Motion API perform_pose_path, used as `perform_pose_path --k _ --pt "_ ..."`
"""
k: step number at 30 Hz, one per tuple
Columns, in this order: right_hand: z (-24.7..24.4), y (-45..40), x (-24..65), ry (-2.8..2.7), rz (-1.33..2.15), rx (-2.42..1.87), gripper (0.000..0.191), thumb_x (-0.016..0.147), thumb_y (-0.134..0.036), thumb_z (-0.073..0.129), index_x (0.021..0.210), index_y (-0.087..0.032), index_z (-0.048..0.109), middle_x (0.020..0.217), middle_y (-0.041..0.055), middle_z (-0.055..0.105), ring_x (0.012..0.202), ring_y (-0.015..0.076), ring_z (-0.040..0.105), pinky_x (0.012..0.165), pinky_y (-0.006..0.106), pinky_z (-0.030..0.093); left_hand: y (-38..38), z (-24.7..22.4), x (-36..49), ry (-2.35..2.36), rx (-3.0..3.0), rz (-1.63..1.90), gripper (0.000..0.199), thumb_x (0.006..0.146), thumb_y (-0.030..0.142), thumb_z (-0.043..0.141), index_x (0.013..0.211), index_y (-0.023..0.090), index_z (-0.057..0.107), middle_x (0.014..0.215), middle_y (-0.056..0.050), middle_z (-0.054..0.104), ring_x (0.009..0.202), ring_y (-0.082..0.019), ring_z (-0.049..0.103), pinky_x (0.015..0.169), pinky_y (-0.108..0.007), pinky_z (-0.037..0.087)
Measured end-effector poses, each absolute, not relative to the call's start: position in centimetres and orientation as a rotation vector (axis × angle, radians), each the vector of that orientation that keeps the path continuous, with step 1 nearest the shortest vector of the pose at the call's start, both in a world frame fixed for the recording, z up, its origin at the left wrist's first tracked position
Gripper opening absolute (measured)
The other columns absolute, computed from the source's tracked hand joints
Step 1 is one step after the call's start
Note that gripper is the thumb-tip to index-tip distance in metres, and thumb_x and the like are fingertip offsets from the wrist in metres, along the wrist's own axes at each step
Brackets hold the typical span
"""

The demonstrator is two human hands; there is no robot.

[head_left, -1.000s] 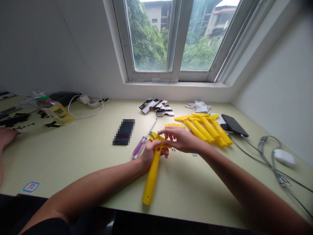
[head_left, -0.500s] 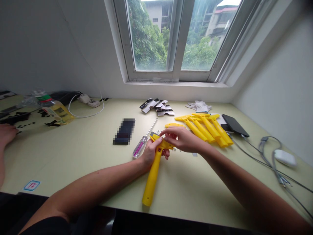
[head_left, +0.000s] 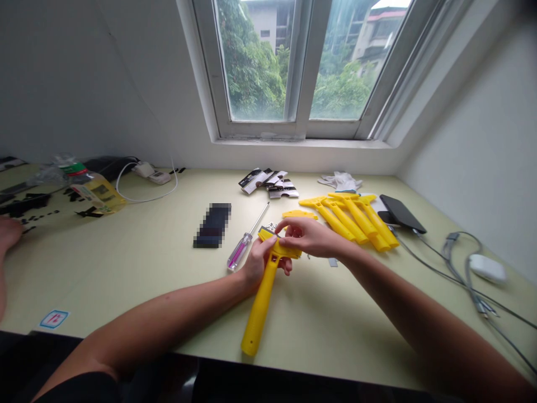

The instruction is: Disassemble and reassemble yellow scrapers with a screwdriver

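A yellow scraper (head_left: 260, 305) with a long handle is held over the table, its head away from me and its handle end toward me. My left hand (head_left: 255, 262) is closed around the scraper just below its head, thumb on top. My right hand (head_left: 305, 236) grips the head from the right, thumb and fingers pressed on its yellow top piece. A grey blade edge shows at the head's left end. Beside my left hand lies a screwdriver (head_left: 240, 252) with a clear and purple handle. Small screws (head_left: 271, 226) lie just beyond the head, partly covered by my hands.
Several yellow scraper handles (head_left: 354, 218) lie at right, near a loose yellow piece (head_left: 299, 214). Behind are blade packets (head_left: 268, 183) and white gloves (head_left: 340, 181). A phone (head_left: 403, 214) with cables (head_left: 465, 274) lies right. Another person's hand (head_left: 10, 232) is at far left.
The yellow top piece now lies flatter on the scraper head, with my right fingers on it. The handle end has tipped slightly toward me and left. Both hands stay on the scraper.
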State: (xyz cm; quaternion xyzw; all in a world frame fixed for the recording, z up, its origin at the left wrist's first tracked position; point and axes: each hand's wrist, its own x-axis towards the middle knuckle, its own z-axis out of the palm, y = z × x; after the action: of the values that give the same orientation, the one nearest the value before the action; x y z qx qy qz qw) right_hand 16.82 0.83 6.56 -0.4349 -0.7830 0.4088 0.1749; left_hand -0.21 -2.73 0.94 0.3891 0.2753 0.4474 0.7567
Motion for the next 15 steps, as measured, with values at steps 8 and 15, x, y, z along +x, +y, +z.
perform_pose_path --k 8,15 --pt "5.8 1.1 16.9 -2.156 1.297 -1.210 0.037 0.087 -0.052 0.059 0.100 -0.018 0.055 0.073 0.0001 0.059 0.061 0.0108 0.053 0.051 0.020 0.040 -2.7 1.3 -0.3 0.557 0.812 0.927 0.033 0.086 0.041 0.057 0.089 0.008 0.059 0.073 -0.009 0.063 0.055 -0.018 0.063 0.056 -0.031 0.051" --pt "6.4 1.7 17.9 -2.110 1.415 -1.140 0.034 0.085 -0.048 0.061 0.087 -0.014 0.060 0.069 -0.0014 0.053 0.060 0.0085 0.046 0.052 0.021 0.037 -2.9 1.6 -0.3 0.471 0.853 0.889 0.031 0.085 0.035 0.062 0.100 0.009 0.059 0.081 -0.010 0.065 0.063 -0.019 0.065 0.061 -0.031 0.052"
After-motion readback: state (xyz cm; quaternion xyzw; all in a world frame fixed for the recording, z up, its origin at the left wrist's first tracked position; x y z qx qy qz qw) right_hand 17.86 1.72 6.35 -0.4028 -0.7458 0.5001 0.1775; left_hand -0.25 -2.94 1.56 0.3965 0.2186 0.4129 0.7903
